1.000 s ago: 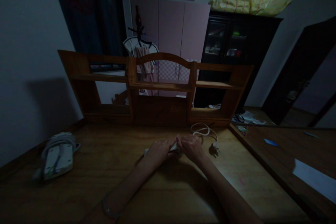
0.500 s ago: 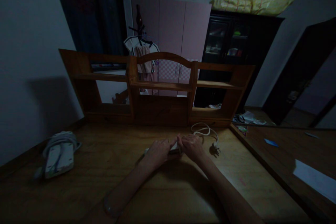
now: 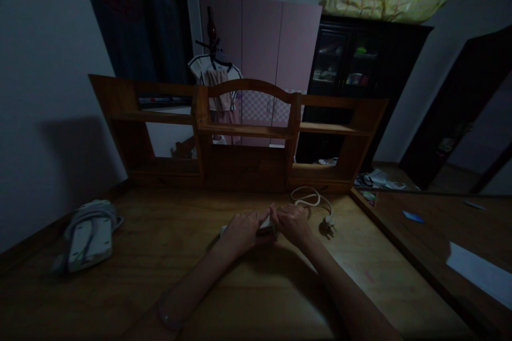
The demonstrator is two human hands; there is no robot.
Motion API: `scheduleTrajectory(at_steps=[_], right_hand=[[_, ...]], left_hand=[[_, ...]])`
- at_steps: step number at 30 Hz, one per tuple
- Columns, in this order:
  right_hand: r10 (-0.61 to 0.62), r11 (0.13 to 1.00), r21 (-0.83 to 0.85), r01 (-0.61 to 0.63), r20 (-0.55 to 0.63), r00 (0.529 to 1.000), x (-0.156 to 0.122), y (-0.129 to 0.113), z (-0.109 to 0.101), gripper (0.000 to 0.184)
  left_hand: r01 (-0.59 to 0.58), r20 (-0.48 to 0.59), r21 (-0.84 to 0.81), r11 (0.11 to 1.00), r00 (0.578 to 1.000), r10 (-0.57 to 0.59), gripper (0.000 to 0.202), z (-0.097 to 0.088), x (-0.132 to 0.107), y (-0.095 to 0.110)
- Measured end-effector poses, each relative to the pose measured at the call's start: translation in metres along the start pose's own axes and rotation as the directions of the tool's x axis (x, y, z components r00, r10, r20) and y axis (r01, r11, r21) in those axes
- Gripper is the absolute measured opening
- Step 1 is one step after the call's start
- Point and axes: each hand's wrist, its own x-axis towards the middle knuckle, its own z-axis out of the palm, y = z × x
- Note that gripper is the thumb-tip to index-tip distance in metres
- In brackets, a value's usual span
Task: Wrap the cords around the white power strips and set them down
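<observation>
My left hand point(image 3: 239, 230) and my right hand point(image 3: 293, 224) lie side by side on the wooden desk point(image 3: 248, 298), both closed over a white power strip point(image 3: 264, 224) that shows only as a sliver between them. Its white cord point(image 3: 309, 197) loops away behind my right hand and ends in a plug point(image 3: 328, 222) lying on the desk to the right. The room is dim, and the fingers hide most of the strip.
A second white power strip point(image 3: 88, 234) with its cord wound round it lies at the desk's left. A wooden shelf unit point(image 3: 244, 138) stands along the back edge. A dark side table point(image 3: 448, 234) with papers adjoins on the right.
</observation>
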Motion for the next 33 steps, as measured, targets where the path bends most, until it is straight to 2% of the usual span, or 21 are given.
scheduleTrajectory(at_steps=[13, 23, 29, 33], right_hand=[[0.012, 1.0, 0.018, -0.013, 0.053, 0.999, -0.002, 0.001, 0.003, 0.04], [0.011, 0.999, 0.036, -0.012, 0.038, 0.999, -0.001, 0.001, 0.003, 0.04], [0.068, 0.988, 0.134, -0.079, 0.088, 0.994, 0.002, -0.005, -0.017, 0.04], [0.156, 0.952, 0.246, -0.181, 0.118, 0.981, 0.002, 0.01, -0.029, 0.04]], left_hand=[[-0.018, -0.056, 0.015, 1.0, 0.998, 0.019, 0.073, 0.003, -0.001, 0.001], [-0.046, -0.134, 0.021, 0.999, 0.99, 0.049, 0.059, 0.007, -0.003, 0.006], [-0.166, -0.126, 0.0, 0.986, 0.978, 0.164, 0.044, 0.01, -0.002, 0.007], [-0.289, -0.08, 0.092, 0.953, 0.952, 0.296, 0.062, 0.008, -0.003, 0.012]])
